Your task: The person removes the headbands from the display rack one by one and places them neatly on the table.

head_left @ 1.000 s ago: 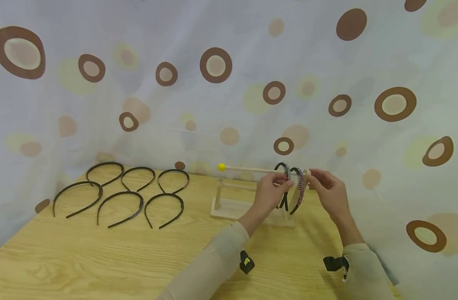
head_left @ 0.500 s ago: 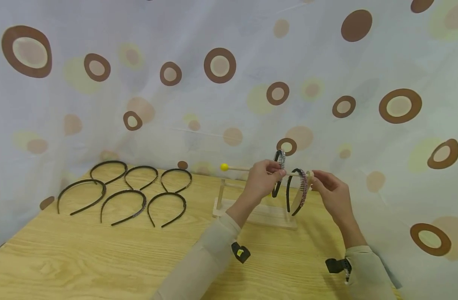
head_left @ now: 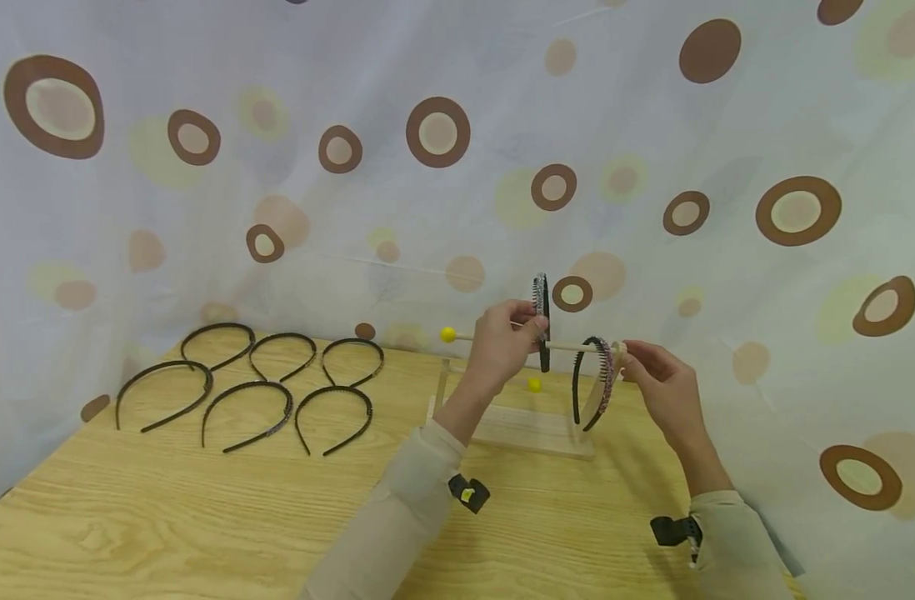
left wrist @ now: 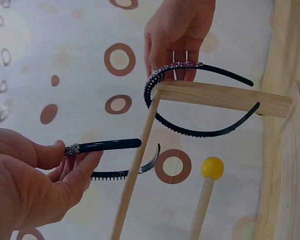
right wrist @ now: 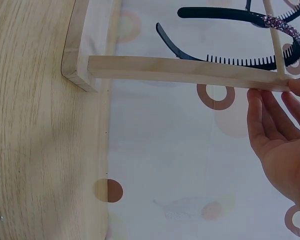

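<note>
My left hand (head_left: 498, 346) pinches a black toothed headband (head_left: 542, 287) with silver glitter between thumb and fingers. Its two arms point down on either side of the upper rod (head_left: 566, 345) of a wooden stand (head_left: 532, 435). A second black headband (head_left: 606, 385), covered with pinkish glitter, hangs on that rod at its right end. There my right hand (head_left: 667, 392) grips the top of the stand's post (right wrist: 190, 70) with thumb and fingertips. In the left wrist view, the held headband (left wrist: 110, 145) lies apart from the pink one (left wrist: 190, 65).
Several black headbands (head_left: 247, 383) lie in two rows on the left of the wooden table (head_left: 202, 517). Yellow balls cap the free ends of the upper rod (head_left: 447, 334) and the lower rod (left wrist: 212, 168). A dotted curtain (head_left: 427, 217) stands right behind the table.
My left hand has lifted the silver headband and moved it left along the rod, away from the pink one. The right hand stays on the post; the view has shifted slightly.
</note>
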`<state>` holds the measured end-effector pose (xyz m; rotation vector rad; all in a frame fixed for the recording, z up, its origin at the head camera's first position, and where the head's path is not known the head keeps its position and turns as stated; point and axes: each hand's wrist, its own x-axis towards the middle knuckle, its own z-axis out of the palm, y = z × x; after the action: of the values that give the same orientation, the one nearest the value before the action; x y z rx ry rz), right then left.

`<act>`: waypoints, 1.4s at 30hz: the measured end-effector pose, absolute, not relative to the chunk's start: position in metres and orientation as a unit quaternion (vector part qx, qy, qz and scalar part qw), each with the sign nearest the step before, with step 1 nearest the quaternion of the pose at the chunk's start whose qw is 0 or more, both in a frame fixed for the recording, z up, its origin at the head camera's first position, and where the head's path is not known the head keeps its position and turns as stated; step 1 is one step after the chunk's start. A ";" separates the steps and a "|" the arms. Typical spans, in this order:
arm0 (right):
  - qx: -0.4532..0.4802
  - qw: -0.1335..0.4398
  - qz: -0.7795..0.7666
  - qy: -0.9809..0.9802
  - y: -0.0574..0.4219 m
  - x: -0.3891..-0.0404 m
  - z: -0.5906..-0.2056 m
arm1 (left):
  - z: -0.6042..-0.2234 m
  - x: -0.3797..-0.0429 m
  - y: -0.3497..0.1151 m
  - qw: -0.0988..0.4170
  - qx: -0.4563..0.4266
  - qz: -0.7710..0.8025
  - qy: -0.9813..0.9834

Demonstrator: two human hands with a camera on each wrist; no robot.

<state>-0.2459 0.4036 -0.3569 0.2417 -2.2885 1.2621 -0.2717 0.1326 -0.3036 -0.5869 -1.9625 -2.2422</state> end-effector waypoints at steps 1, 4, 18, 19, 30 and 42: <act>0.090 0.255 0.467 -0.842 0.401 -0.244 -0.355 | -0.303 -0.272 0.131 0.054 -0.193 -0.738 -0.644; 0.092 0.256 0.468 -0.841 0.397 -0.241 -0.351 | -0.301 -0.275 0.125 0.066 -0.186 -0.738 -0.645; 0.089 0.262 0.462 -0.843 0.410 -0.252 -0.364 | -0.298 -0.289 0.091 0.106 -0.148 -0.779 -0.600; 0.089 0.262 0.460 -0.844 0.410 -0.251 -0.364 | -0.297 -0.289 0.088 0.109 -0.147 -0.784 -0.594; 0.089 0.261 0.464 -0.842 0.411 -0.253 -0.362 | -0.297 -0.307 0.051 0.128 -0.126 -0.812 -0.555; 0.079 0.257 0.454 -0.849 0.413 -0.250 -0.363 | -0.309 -0.331 0.017 0.095 -0.109 -0.799 -0.584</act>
<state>-0.2501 0.4130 -0.3629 0.2151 -2.3041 1.2310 -0.3309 0.0168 -0.3086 -0.3219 -1.7323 -2.3678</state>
